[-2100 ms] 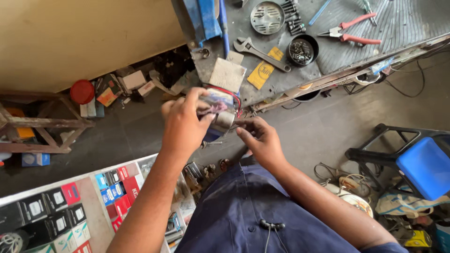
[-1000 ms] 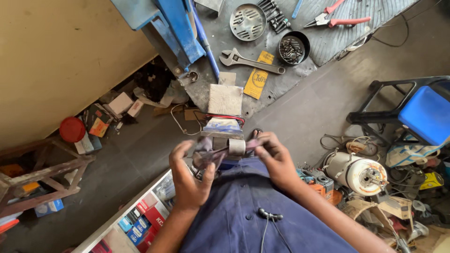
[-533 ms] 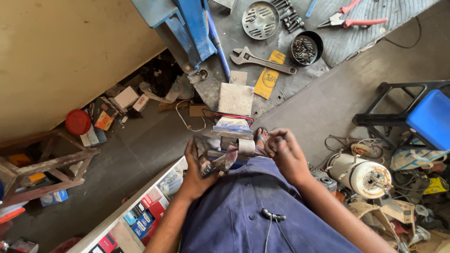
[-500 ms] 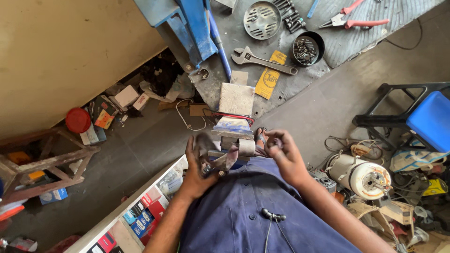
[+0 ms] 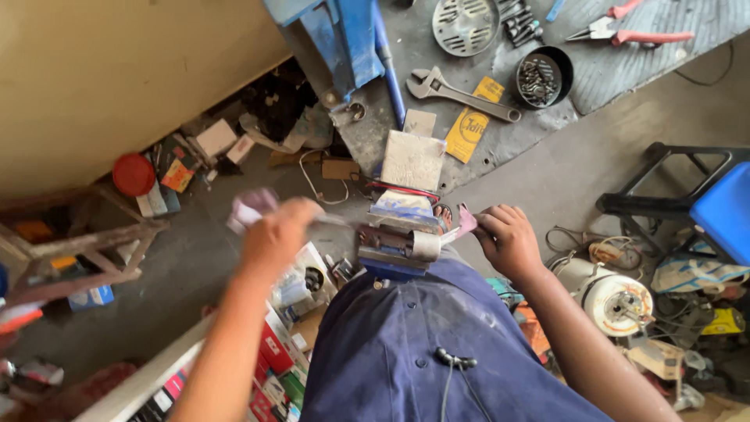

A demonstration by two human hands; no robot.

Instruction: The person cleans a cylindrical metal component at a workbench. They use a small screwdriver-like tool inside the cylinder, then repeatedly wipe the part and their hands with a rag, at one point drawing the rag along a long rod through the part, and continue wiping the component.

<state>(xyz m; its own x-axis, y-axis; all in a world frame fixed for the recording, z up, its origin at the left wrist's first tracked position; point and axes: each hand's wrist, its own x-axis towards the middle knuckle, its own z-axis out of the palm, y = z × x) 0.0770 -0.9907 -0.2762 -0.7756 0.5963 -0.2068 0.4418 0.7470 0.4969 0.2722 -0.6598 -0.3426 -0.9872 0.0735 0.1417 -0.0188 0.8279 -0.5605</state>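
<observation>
A small motor part [image 5: 398, 244] with a grey metal cylinder, red wires and a blue underside sits at my lap, over my blue overalls. My left hand [image 5: 275, 236] is blurred and off to the part's left. It is closed on a pale pink piece [image 5: 248, 209], and a thin line runs from it back to the part. My right hand [image 5: 508, 238] is at the part's right side, fingers curled on the end of a pink strip [image 5: 466, 222].
On the grey bench ahead lie an adjustable wrench [image 5: 461, 90], a yellow card [image 5: 469, 125], a black bowl of screws [image 5: 543, 74], red-handled pliers [image 5: 633, 31], a round grille [image 5: 465, 23] and a blue vise [image 5: 344, 39]. A blue stool [image 5: 723, 207] and a motor [image 5: 617, 301] are on the right. Shelved boxes [image 5: 273, 352] are on the left.
My left hand has left the motor part and swung out to the left with the pale pink piece. My right hand stays at the part's right side.
</observation>
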